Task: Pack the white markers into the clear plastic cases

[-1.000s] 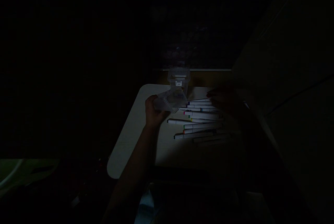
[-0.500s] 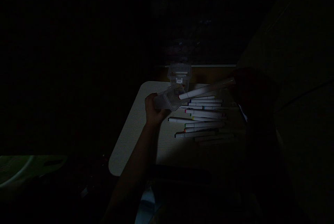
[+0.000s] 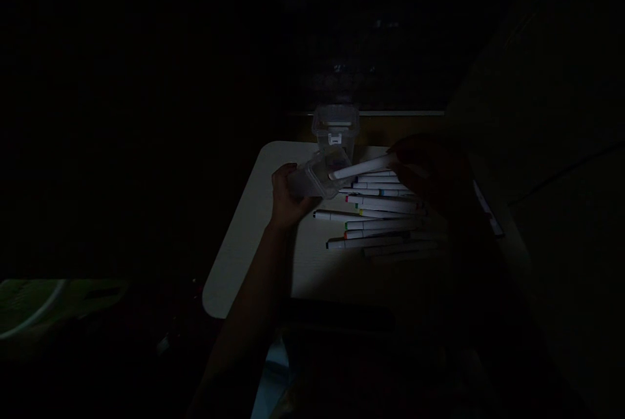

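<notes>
In dim light my left hand (image 3: 286,201) is wrapped round a clear plastic container (image 3: 308,179), tilted with its mouth toward the right. My right hand (image 3: 424,165), mostly in shadow, grips the far end of a white marker (image 3: 366,166). The marker's tip is at the container's mouth; I cannot tell how far inside it reaches. Several white markers (image 3: 378,225) with coloured ends lie side by side on the pale table (image 3: 249,230), below and partly behind my right hand.
A second clear plastic box (image 3: 336,123) with a white latch stands at the table's far edge, right behind the held container. A dark flat object with a light edge (image 3: 487,211) lies on the right. Deep shadow hides most of the surroundings.
My right hand has moved left with the marker, bringing it closer to the container. The left hand holds the container nearly where it was; the whole view has shifted slightly.
</notes>
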The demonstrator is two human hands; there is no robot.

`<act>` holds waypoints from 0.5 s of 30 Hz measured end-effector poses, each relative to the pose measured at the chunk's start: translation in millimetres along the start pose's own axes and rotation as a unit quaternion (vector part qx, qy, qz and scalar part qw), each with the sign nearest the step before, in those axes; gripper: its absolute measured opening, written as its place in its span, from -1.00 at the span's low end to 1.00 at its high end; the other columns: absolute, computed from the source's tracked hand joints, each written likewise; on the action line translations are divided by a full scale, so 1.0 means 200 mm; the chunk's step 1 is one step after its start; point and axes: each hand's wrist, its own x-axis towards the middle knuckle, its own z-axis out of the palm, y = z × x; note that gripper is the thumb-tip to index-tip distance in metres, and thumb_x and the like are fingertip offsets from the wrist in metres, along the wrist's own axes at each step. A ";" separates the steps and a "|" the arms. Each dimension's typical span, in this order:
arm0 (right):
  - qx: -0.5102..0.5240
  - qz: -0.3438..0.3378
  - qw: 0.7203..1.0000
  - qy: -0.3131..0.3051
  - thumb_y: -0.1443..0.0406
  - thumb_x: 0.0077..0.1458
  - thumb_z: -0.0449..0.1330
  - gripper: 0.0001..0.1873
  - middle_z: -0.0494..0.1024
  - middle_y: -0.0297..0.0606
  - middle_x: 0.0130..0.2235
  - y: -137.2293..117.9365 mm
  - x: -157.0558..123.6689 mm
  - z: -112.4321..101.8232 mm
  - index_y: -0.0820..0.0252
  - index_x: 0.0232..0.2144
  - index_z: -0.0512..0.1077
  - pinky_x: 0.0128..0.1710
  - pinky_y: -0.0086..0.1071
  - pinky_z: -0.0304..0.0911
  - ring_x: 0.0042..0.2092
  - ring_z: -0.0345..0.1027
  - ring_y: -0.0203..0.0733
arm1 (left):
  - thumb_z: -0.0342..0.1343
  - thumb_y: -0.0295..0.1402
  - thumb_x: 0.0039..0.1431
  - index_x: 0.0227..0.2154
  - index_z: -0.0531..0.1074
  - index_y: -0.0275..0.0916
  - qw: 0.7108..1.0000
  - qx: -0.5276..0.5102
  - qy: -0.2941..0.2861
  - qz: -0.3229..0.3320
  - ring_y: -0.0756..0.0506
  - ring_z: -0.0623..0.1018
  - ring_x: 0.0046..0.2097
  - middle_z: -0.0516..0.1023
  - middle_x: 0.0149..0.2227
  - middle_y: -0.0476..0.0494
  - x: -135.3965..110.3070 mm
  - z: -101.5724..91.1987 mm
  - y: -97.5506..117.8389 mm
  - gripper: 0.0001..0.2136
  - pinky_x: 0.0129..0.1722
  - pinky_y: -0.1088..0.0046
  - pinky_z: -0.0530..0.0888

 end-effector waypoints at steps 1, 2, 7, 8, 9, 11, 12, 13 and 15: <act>-0.004 0.008 1.000 0.000 0.25 0.03 0.21 -0.84 0.55 -0.28 -0.27 0.02 0.00 0.01 0.10 -0.27 0.46 -0.23 -0.31 0.43 -0.26 0.47 -0.21 | 0.32 -0.02 -0.18 0.08 0.13 -0.13 1.000 -0.003 0.004 0.005 -0.28 0.38 0.10 0.29 0.08 -0.27 0.00 0.00 0.01 -0.23 0.04 0.07 0.42; -0.007 0.016 1.000 -0.001 0.25 0.03 0.21 -0.85 0.55 -0.28 -0.28 0.03 0.00 0.02 0.09 -0.28 0.46 -0.22 -0.30 0.44 -0.26 0.47 -0.20 | 0.32 -0.02 -0.16 0.07 0.15 -0.13 1.000 -0.007 0.004 0.008 -0.26 0.41 0.08 0.32 0.06 -0.25 0.00 -0.01 0.01 -0.26 0.03 0.08 0.43; -0.002 0.034 0.999 -0.014 0.25 0.04 0.19 -0.86 0.57 -0.29 -0.27 0.08 0.01 0.06 0.10 -0.29 0.47 -0.20 -0.26 0.44 -0.26 0.48 -0.19 | 0.28 0.08 -0.15 0.14 0.16 -0.08 0.999 -0.007 -0.027 0.025 -0.29 0.40 0.11 0.36 0.08 -0.25 0.00 -0.04 0.02 -0.21 0.07 0.05 0.40; 0.001 0.034 0.999 -0.016 0.26 0.04 0.19 -0.85 0.57 -0.28 -0.27 0.08 0.01 0.07 0.12 -0.28 0.47 -0.19 -0.25 0.44 -0.26 0.48 -0.19 | 0.25 0.10 -0.13 0.17 0.14 -0.06 0.999 -0.001 -0.031 0.033 -0.29 0.39 0.12 0.35 0.10 -0.26 0.01 -0.05 0.02 -0.19 0.08 0.05 0.39; 0.004 0.034 0.999 -0.020 0.27 0.04 0.18 -0.83 0.58 -0.28 -0.27 0.09 0.01 0.07 0.14 -0.27 0.48 -0.18 -0.25 0.43 -0.25 0.48 -0.19 | 0.22 0.13 -0.11 0.19 0.11 -0.05 0.999 0.006 -0.033 0.041 -0.30 0.39 0.13 0.34 0.11 -0.26 0.01 -0.05 0.02 -0.19 0.09 0.05 0.38; 0.007 0.039 0.999 -0.027 0.27 0.03 0.18 -0.80 0.58 -0.29 -0.26 0.09 0.01 0.08 0.16 -0.25 0.48 -0.17 -0.24 0.43 -0.24 0.48 -0.18 | 0.14 0.15 -0.04 0.23 0.06 -0.05 0.997 0.019 -0.039 0.058 -0.29 0.39 0.12 0.34 0.11 -0.27 0.01 -0.06 0.03 -0.20 0.08 0.06 0.38; 0.007 0.042 0.999 -0.029 0.27 0.03 0.18 -0.79 0.58 -0.29 -0.25 0.09 0.00 0.08 0.15 -0.24 0.49 -0.16 -0.23 0.43 -0.23 0.48 -0.17 | 0.10 0.15 0.00 0.24 0.05 -0.06 0.997 0.026 -0.042 0.065 -0.29 0.38 0.12 0.33 0.11 -0.27 0.01 -0.06 0.03 -0.22 0.08 0.07 0.38; 0.007 0.044 0.999 -0.029 0.27 0.03 0.18 -0.79 0.58 -0.28 -0.24 0.10 0.00 0.08 0.13 -0.24 0.50 -0.16 -0.23 0.43 -0.22 0.48 -0.16 | 0.08 0.15 0.03 0.24 0.03 -0.07 0.996 0.032 -0.045 0.071 -0.28 0.37 0.12 0.32 0.12 -0.27 0.01 -0.07 0.04 -0.23 0.09 0.08 0.37; 0.008 0.041 0.999 -0.030 0.27 0.02 0.18 -0.77 0.58 -0.26 -0.23 0.11 0.00 0.09 0.11 -0.23 0.50 -0.18 -0.25 0.43 -0.21 0.48 -0.15 | 0.04 0.13 0.07 0.25 0.02 -0.09 0.994 0.044 -0.055 0.079 -0.28 0.35 0.14 0.30 0.12 -0.28 0.01 -0.07 0.06 -0.26 0.09 0.09 0.36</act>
